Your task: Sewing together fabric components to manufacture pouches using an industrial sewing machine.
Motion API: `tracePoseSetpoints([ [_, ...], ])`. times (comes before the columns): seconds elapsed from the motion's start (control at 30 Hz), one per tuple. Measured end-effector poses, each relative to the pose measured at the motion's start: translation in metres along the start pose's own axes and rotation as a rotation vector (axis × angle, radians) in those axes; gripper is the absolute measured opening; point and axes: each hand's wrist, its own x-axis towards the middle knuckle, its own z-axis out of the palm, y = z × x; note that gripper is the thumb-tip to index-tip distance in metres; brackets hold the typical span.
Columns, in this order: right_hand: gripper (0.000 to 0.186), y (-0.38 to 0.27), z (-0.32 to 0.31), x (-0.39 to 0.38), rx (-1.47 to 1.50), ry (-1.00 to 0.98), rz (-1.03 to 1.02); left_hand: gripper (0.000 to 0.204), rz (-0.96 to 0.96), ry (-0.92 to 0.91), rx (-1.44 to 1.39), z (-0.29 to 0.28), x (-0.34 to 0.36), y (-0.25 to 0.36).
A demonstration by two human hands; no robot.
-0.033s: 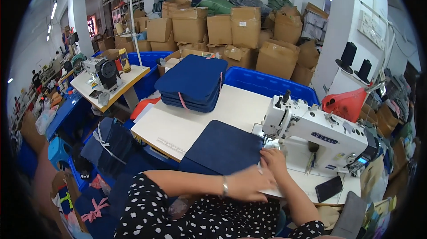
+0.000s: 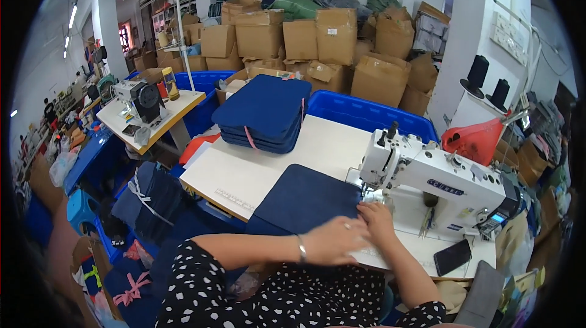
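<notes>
A navy fabric panel (image 2: 305, 197) lies on the white sewing table (image 2: 207, 175), its right edge at the needle area of the white sewing machine (image 2: 439, 181). My right hand (image 2: 375, 221) pinches that edge just in front of the needle. My left hand (image 2: 336, 242), with a bracelet and a ring, is over the near table edge, left of and partly across the right one; its fingers are blurred, so its grip is unclear. A thick stack of navy panels (image 2: 259, 108) with pink ties sits at the back of the table.
A phone (image 2: 452, 258) lies at the near right. Behind are blue bins (image 2: 372, 108) and cardboard boxes (image 2: 336, 35). Another sewing machine (image 2: 134, 102) stands at the left, above tied navy bundles (image 2: 152, 203). Black thread cones (image 2: 476, 81) and a red funnel-like piece (image 2: 470, 139) are at the right.
My left hand has shifted a little up and to the left, away from the near table edge. My right hand stays at the panel's edge by the needle.
</notes>
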Motion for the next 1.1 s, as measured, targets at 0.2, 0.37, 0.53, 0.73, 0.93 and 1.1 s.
tracePoseSetpoints([
  [0.2, 0.038, -0.035, -0.023, -0.017, -0.067, -0.228, 0.095, 0.061, -0.338, -0.269, 0.066, 0.02, -0.059, -0.026],
  [0.37, 0.045, -0.078, -0.027, -0.06, 0.091, -0.209, 0.047, 0.057, -0.34, -0.108, 0.032, 0.022, -0.068, -0.035],
  [0.53, 0.052, -0.092, -0.04, -0.063, 0.034, -0.225, 0.033, 0.052, -0.348, -0.021, 0.095, 0.022, -0.068, -0.035],
  [0.73, 0.039, -0.1, -0.024, -0.07, 0.025, -0.033, 0.056, 0.032, -0.252, 0.108, 0.034, 0.034, -0.062, -0.028],
  [0.93, 0.033, -0.106, -0.02, -0.073, 0.04, 0.044, 0.048, 0.03, -0.221, 0.119, 0.047, 0.029, -0.056, -0.019],
  [1.1, 0.034, -0.108, -0.019, -0.07, 0.046, 0.057, 0.056, 0.03, -0.215, 0.113, -0.017, 0.032, -0.052, -0.025],
])
